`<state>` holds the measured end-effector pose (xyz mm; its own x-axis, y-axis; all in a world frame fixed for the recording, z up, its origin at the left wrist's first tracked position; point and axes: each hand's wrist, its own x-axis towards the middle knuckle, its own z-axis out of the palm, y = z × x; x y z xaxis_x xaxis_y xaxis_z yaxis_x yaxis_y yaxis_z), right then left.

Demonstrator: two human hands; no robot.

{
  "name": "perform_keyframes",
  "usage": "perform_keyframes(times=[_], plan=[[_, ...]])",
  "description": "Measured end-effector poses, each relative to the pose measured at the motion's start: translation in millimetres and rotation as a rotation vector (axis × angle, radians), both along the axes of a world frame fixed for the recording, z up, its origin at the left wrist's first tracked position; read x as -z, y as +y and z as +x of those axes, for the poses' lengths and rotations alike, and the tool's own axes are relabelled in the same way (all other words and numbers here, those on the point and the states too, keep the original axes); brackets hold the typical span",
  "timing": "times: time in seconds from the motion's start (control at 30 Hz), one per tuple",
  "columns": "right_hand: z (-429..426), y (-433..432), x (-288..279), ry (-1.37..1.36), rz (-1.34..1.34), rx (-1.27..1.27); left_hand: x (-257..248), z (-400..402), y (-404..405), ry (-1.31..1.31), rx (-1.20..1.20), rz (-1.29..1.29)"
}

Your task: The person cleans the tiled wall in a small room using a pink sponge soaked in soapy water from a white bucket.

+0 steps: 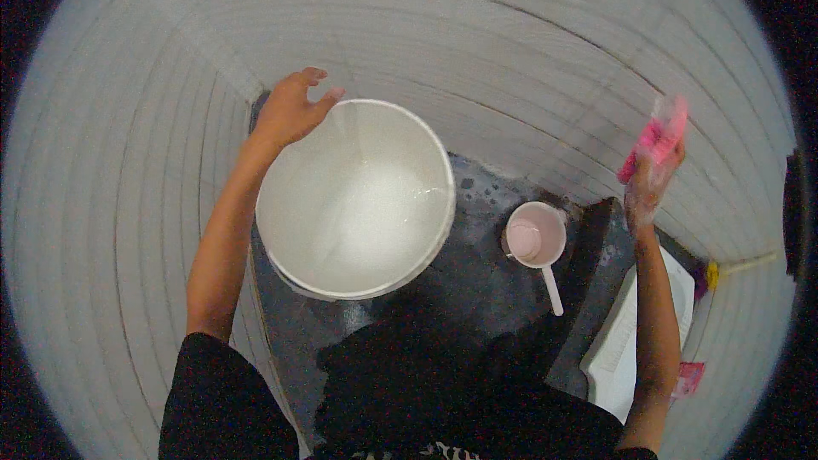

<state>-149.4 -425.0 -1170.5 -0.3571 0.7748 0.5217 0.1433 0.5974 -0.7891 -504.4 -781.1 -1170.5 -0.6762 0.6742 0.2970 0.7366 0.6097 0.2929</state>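
Note:
A large white bucket [358, 204] stands on the dark floor before me, and I look down into its pale inside. My left hand [294, 108] is over its far left rim, fingers apart and holding nothing; whether it touches the rim I cannot tell. Off to the right, my right hand [653, 185] grips a bright pink brush [661, 134], blurred, close to the wall. White suds coat that hand and wrist. Between the bucket and my right arm, a pale pink dipper [535, 236] rests on the floor, its handle towards me.
Light grey panelled walls [409, 32] enclose the space at the front and both sides. At the right, a raised dark ledge [581, 306] bears a white squat toilet [613, 358], partly behind my forearm. A pink packet [689, 378] and a yellow-and-purple brush-like item [710, 276] lie beyond it. The dark floor [434, 306] looks wet.

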Motion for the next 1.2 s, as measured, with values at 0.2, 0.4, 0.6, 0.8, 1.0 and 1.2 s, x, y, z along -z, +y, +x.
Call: perform_keyframes(times=[0.2,0.4,0.6,0.8,1.0,1.2], plan=[[-107,-132,-30,-0.447,0.378,-0.765,57,-29,-11,-0.359,0.035,0.023],[-199,-212,57,-1.187,0.393,-1.229,62,-18,3,-0.292,-0.016,-0.100],[-268,-251,136,-1.754,0.542,-1.155,77,-20,-8,-0.046,0.005,-0.036],[-258,-240,222,-1.876,0.300,-1.200,90,-22,-3,-0.008,0.016,-0.020],[-224,-243,278,-1.950,-0.103,-1.530,78,-14,16,-0.068,0.049,-0.094],[-241,-276,186,-2.110,-0.049,-1.651,77,-26,-4,-0.046,0.027,-0.061]])
